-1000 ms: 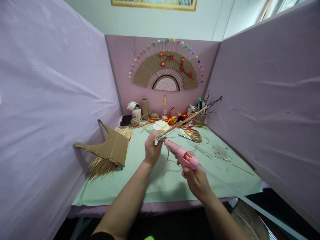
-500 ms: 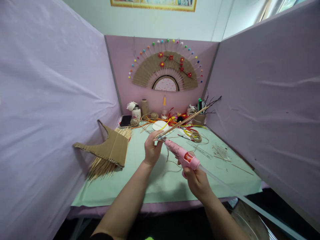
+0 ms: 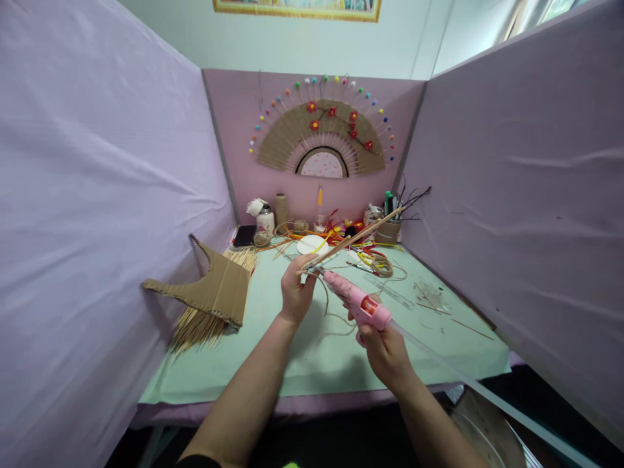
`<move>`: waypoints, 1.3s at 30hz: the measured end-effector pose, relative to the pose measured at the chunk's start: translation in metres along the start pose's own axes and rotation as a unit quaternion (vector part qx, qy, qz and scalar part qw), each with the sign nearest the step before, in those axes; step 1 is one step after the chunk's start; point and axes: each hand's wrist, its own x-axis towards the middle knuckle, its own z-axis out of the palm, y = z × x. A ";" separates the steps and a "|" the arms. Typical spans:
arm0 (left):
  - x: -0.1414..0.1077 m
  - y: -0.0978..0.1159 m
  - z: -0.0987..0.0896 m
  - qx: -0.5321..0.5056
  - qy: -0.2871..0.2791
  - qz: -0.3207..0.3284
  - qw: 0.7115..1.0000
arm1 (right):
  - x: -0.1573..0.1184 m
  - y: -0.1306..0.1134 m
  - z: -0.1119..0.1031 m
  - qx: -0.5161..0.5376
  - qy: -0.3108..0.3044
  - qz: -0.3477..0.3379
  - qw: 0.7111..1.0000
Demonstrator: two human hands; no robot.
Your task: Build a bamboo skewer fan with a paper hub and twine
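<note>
My left hand [image 3: 296, 289] is closed on one end of a bundle of thin wooden sticks [image 3: 363, 233], which slants up to the right above the table. Twine [image 3: 327, 300] hangs below this hand. My right hand [image 3: 383, 348] is wrapped round the handle of a pink glue gun [image 3: 357, 303], whose nozzle points at the held end of the sticks. A long translucent glue stick [image 3: 453, 370] runs out of the gun's back to the lower right. The fingertips of my left hand are partly hidden by the sticks.
At the left, cut cardboard [image 3: 219, 289] lies over more sticks [image 3: 195, 330]. Along the back stand a jar [image 3: 266, 221], a twine spool [image 3: 281, 209] and a pen holder [image 3: 389, 232]. A ruler [image 3: 390, 291] lies right of centre. A decorated fan [image 3: 287, 140] hangs behind.
The glue gun's nozzle has drawn back slightly to the right from the sticks. My left hand and the bundle have hardly moved.
</note>
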 end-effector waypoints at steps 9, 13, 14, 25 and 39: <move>0.001 0.000 -0.001 0.000 -0.004 0.009 1.000 | 0.001 0.000 0.000 0.000 0.005 0.011 1.000; 0.001 0.002 -0.001 0.008 -0.002 0.000 1.000 | 0.001 0.000 0.000 -0.002 0.004 0.013 1.000; 0.001 0.002 -0.001 0.007 -0.002 -0.001 1.000 | 0.000 0.000 0.000 -0.002 0.004 0.012 1.000; 0.001 0.002 0.000 0.001 0.002 -0.001 1.000 | 0.000 0.006 -0.001 0.003 0.015 0.020 1.000; 0.001 0.002 0.000 -0.004 0.004 -0.005 1.000 | -0.001 0.010 -0.001 0.012 0.029 0.035 0.999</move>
